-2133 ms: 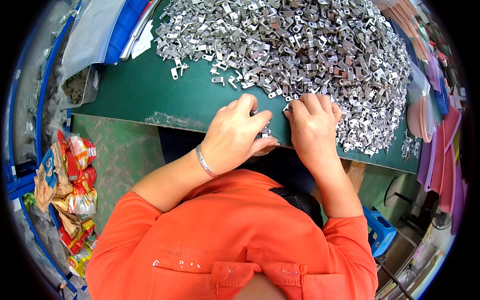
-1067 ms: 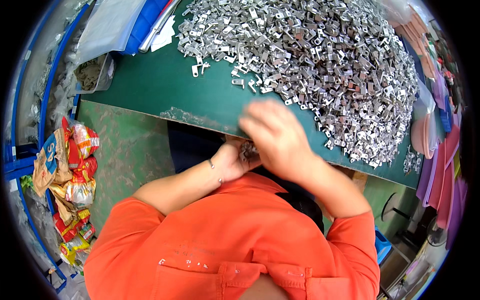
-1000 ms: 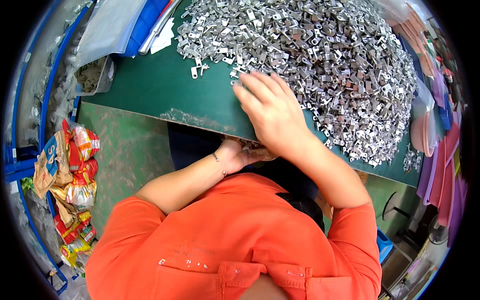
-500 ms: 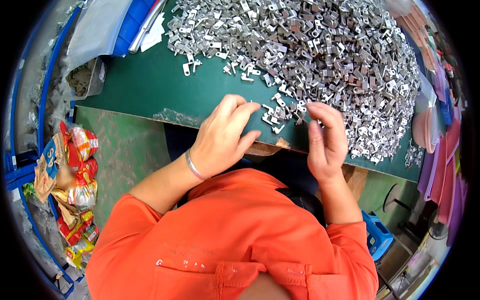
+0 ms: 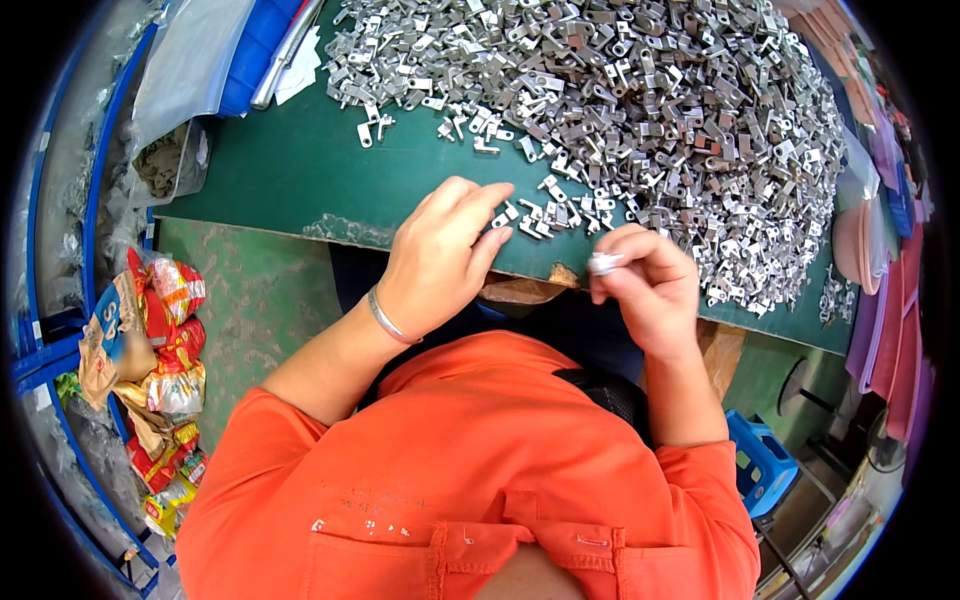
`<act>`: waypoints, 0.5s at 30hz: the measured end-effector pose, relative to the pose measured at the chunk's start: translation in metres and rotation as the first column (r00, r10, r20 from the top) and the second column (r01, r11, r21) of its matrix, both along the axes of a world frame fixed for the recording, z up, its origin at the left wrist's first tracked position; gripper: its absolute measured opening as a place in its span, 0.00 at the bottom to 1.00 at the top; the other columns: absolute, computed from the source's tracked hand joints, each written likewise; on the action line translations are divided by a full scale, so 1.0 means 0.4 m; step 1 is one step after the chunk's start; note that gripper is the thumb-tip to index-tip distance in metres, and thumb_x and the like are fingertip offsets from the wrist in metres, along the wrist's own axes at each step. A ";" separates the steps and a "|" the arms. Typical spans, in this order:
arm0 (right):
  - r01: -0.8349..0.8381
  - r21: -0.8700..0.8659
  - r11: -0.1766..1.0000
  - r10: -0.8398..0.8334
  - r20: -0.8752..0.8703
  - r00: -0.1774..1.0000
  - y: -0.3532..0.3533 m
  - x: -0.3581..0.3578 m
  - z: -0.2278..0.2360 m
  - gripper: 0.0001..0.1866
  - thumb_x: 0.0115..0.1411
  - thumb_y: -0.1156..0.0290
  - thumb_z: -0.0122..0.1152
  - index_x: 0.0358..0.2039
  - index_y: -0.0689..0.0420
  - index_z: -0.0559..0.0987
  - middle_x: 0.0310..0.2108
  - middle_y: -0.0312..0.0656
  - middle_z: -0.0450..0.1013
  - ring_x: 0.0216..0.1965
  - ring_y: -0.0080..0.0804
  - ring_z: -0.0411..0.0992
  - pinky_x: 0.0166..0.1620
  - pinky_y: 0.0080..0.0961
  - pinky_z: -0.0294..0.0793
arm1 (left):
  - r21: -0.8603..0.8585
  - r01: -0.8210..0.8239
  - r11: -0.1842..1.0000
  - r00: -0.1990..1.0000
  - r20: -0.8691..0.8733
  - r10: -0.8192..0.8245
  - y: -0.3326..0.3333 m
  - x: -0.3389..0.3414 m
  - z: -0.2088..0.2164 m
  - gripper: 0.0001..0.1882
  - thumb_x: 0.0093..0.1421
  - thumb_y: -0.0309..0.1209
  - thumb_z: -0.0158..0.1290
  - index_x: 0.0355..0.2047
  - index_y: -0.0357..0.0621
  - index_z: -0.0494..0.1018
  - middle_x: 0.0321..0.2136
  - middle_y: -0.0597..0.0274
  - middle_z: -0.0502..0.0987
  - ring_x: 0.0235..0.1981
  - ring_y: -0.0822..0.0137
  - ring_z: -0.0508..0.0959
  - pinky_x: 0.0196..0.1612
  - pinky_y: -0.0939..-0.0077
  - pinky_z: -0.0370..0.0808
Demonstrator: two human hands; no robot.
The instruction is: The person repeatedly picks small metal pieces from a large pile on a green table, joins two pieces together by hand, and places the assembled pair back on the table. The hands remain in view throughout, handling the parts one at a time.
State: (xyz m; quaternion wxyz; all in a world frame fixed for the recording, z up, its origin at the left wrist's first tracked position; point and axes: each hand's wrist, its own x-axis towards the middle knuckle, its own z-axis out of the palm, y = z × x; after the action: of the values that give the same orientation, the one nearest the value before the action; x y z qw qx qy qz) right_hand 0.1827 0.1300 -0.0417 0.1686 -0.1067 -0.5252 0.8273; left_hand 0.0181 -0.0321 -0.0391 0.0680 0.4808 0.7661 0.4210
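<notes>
A large heap of small silvery metal brackets (image 5: 640, 110), bent and with holes, covers much of the green tabletop (image 5: 270, 160). Between thumb and fingers my right hand (image 5: 655, 285) pinches one shiny metal bracket (image 5: 604, 263), just above the table's near edge. My left hand (image 5: 440, 255), with a metal bangle (image 5: 388, 318) on its wrist, hovers by the near edge. Its thumb and index finger are apart, close to a few loose brackets (image 5: 540, 217); I see nothing held there. The loose brackets lie between my two hands.
At the back left are a blue bin (image 5: 255, 60), a metal tube (image 5: 290, 50) and a clear tub (image 5: 185, 165) with cloth. Colourful packets (image 5: 165, 350) hang beside the left shelving. Pink bins (image 5: 860, 245) stand at right, a blue stool (image 5: 760, 465) below.
My right hand has lowered slightly and now shows a bracket pinched in its fingertips. My left hand has shifted a little; its fingers remain beside the loose brackets. The view has tilted slightly.
</notes>
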 end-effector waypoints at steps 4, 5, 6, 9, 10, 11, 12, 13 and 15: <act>0.051 -0.228 0.972 -0.110 -0.257 0.960 0.036 -0.007 0.005 0.26 0.53 0.81 0.58 0.52 0.57 0.62 0.38 0.47 0.69 0.35 0.38 0.71 0.39 0.29 0.74 | 0.007 0.038 0.999 0.986 -0.164 -0.036 0.014 -0.015 -0.012 0.11 0.52 0.18 0.59 0.37 0.37 0.75 0.30 0.58 0.73 0.26 0.69 0.75 0.29 0.77 0.72; 0.082 -0.302 0.950 -0.155 -0.228 0.961 0.036 -0.010 0.026 0.24 0.53 0.81 0.59 0.50 0.58 0.64 0.40 0.48 0.68 0.35 0.34 0.70 0.40 0.27 0.74 | -0.008 0.037 0.999 0.988 -0.147 -0.038 0.013 -0.019 -0.009 0.10 0.52 0.18 0.59 0.37 0.37 0.75 0.31 0.58 0.74 0.27 0.70 0.76 0.29 0.78 0.72; 0.078 -0.256 0.963 -0.129 -0.188 0.974 0.050 -0.010 0.023 0.22 0.53 0.80 0.61 0.48 0.58 0.67 0.38 0.46 0.69 0.35 0.32 0.70 0.38 0.25 0.73 | -0.023 0.037 0.999 0.991 -0.131 -0.040 0.013 -0.020 -0.007 0.10 0.53 0.19 0.59 0.36 0.37 0.75 0.31 0.58 0.74 0.28 0.71 0.76 0.30 0.78 0.73; 0.173 0.333 0.927 -0.220 0.108 0.970 0.038 -0.028 0.031 0.09 0.54 0.80 0.63 0.36 0.59 0.74 0.29 0.36 0.70 0.28 0.24 0.68 0.30 0.20 0.69 | 0.031 -0.016 0.999 0.956 0.293 0.006 0.012 -0.002 0.001 0.09 0.54 0.20 0.59 0.37 0.36 0.75 0.35 0.58 0.77 0.33 0.71 0.78 0.35 0.78 0.76; 0.145 0.604 0.784 -0.320 0.191 0.928 0.020 -0.044 0.041 0.04 0.55 0.80 0.63 0.31 0.60 0.76 0.25 0.32 0.69 0.24 0.23 0.67 0.26 0.18 0.67 | 0.095 -0.002 0.996 0.873 0.485 -0.044 0.011 -0.001 -0.016 0.11 0.58 0.20 0.56 0.42 0.35 0.72 0.42 0.54 0.78 0.41 0.67 0.80 0.42 0.77 0.78; 0.030 0.908 0.418 -0.368 0.139 0.919 0.014 -0.060 0.053 0.05 0.54 0.79 0.63 0.31 0.60 0.76 0.24 0.38 0.69 0.20 0.30 0.68 0.26 0.22 0.69 | 0.175 -0.021 0.984 0.748 0.656 -0.101 0.012 -0.001 -0.014 0.12 0.59 0.20 0.55 0.43 0.35 0.71 0.43 0.52 0.77 0.43 0.65 0.80 0.44 0.76 0.78; 0.039 0.954 0.298 -0.400 0.088 0.912 0.003 -0.070 0.036 0.06 0.53 0.79 0.64 0.31 0.60 0.76 0.24 0.41 0.68 0.21 0.34 0.69 0.26 0.25 0.70 | 0.248 -0.058 0.967 0.588 0.791 -0.168 0.016 0.001 -0.013 0.13 0.60 0.20 0.54 0.45 0.35 0.70 0.45 0.50 0.77 0.44 0.63 0.79 0.46 0.75 0.78; 0.045 0.984 0.173 -0.424 0.033 0.905 -0.006 -0.075 0.016 0.06 0.53 0.79 0.64 0.32 0.60 0.77 0.23 0.44 0.68 0.22 0.38 0.70 0.27 0.29 0.71 | 0.309 -0.111 0.944 0.404 0.882 -0.242 0.017 0.001 -0.010 0.14 0.61 0.20 0.53 0.47 0.34 0.69 0.46 0.48 0.76 0.46 0.61 0.79 0.48 0.75 0.78; 0.086 0.976 0.200 -0.412 0.004 0.911 -0.007 -0.083 0.013 0.04 0.54 0.78 0.63 0.31 0.60 0.77 0.24 0.45 0.70 0.24 0.41 0.72 0.29 0.31 0.72 | 0.270 -0.124 0.955 0.200 0.949 -0.243 0.011 -0.006 0.003 0.15 0.63 0.21 0.50 0.50 0.34 0.67 0.50 0.42 0.74 0.51 0.56 0.77 0.52 0.70 0.77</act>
State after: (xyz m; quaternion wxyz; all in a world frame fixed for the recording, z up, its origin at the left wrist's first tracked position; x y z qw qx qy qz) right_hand 0.1494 0.1273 -0.0363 0.2588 -0.1743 -0.9114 0.2684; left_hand 0.0156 -0.0277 -0.0377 0.4818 0.1398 0.4601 0.7325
